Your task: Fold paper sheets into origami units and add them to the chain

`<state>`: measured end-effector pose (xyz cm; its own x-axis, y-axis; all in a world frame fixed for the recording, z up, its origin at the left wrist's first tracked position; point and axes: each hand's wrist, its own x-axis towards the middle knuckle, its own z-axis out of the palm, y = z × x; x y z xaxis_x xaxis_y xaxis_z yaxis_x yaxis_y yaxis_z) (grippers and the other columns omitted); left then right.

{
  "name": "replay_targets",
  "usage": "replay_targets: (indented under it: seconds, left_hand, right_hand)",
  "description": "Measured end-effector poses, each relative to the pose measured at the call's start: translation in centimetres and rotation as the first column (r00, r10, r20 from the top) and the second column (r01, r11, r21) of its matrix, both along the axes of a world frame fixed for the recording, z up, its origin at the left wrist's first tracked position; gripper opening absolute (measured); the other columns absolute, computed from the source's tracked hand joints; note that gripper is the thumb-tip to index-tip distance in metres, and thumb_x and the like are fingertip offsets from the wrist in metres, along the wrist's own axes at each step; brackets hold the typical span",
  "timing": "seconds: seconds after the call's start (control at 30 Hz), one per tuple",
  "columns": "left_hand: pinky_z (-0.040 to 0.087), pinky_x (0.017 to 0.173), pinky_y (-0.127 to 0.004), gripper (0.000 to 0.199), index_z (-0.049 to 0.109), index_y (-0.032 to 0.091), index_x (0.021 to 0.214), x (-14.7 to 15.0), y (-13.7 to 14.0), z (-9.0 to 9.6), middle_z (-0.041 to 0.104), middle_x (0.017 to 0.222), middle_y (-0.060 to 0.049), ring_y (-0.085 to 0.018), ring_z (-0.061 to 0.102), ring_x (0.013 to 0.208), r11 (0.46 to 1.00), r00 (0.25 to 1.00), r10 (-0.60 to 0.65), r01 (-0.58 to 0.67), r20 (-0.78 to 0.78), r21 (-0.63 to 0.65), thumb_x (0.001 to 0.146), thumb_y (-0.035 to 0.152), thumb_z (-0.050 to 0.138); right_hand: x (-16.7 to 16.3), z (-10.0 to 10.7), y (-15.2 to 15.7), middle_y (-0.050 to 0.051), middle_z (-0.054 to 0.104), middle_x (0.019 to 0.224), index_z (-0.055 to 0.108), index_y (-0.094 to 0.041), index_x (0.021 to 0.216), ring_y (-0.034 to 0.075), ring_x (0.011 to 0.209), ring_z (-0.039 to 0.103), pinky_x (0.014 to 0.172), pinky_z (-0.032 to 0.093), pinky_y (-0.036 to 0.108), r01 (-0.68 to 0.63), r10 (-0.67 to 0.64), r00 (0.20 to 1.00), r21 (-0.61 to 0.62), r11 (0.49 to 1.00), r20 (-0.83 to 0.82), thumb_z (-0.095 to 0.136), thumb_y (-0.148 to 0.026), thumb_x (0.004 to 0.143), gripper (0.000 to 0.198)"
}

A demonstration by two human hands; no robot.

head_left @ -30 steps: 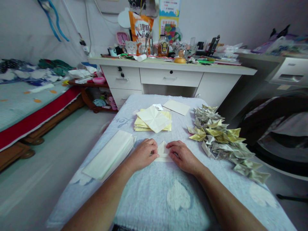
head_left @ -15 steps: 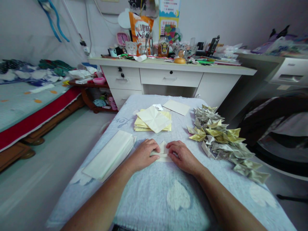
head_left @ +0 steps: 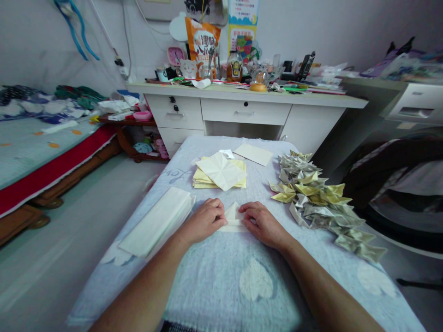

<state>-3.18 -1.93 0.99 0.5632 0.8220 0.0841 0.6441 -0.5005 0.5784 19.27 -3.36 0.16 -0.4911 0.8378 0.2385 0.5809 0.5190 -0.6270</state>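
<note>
A small cream sheet of paper [head_left: 234, 221], folded to a point at its far side, lies on the cloth-covered table between my hands. My left hand [head_left: 206, 218] has its fingers curled and pinched at the paper's left end. At the right end, my right hand [head_left: 260, 223] grips the paper with bent fingers and thumb. The fingers partly hide both ends. Beyond them, a creased white square sheet [head_left: 222, 169] rests on a stack of yellow paper [head_left: 204, 180]. A long folded bundle of white paper [head_left: 157, 222] lies left of my left hand.
Many folded paper pieces [head_left: 316, 198], silver-grey and gold, are heaped along the table's right side. A pale card [head_left: 253, 154] lies at the far edge. Beyond stands a cluttered white desk [head_left: 245, 110]; a washing machine [head_left: 415, 110] is on the right, a bed [head_left: 51, 147] on the left.
My left hand has shifted slightly left along the folded paper, uncovering more of the pointed part. The right hand stays nearly in place.
</note>
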Motion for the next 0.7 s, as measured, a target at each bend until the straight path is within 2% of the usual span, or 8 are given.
replay_targets:
  seconds: [0.3,0.7]
  left_hand:
    - [0.040,0.084,-0.033,0.017,0.058,0.019,0.067,0.04,-0.05,-0.12,0.056,0.088,-0.002,-0.019,0.050,0.093,0.999,0.998,0.032,-0.030,-0.055,0.039,0.081,0.029,0.061]
    - [0.041,0.084,-0.033,0.014,0.057,0.019,0.065,0.22,-0.04,-0.36,0.055,0.089,-0.003,-0.020,0.049,0.094,0.997,0.994,0.047,-0.040,-0.099,0.072,0.078,0.024,0.060]
  right_hand:
    - [-0.30,0.04,-0.09,0.006,0.065,0.106,0.059,-0.018,0.066,0.020,0.097,0.056,0.089,0.041,0.038,0.036,-0.035,0.999,-0.015,0.999,0.026,0.061,-0.008,0.076,0.014]
    - [-0.35,-0.39,0.08,0.004,0.064,0.103,0.055,-0.018,0.069,0.019,0.096,0.055,0.087,0.040,0.034,0.050,-0.051,0.999,-0.016,0.999,-0.010,0.062,-0.007,0.075,0.014]
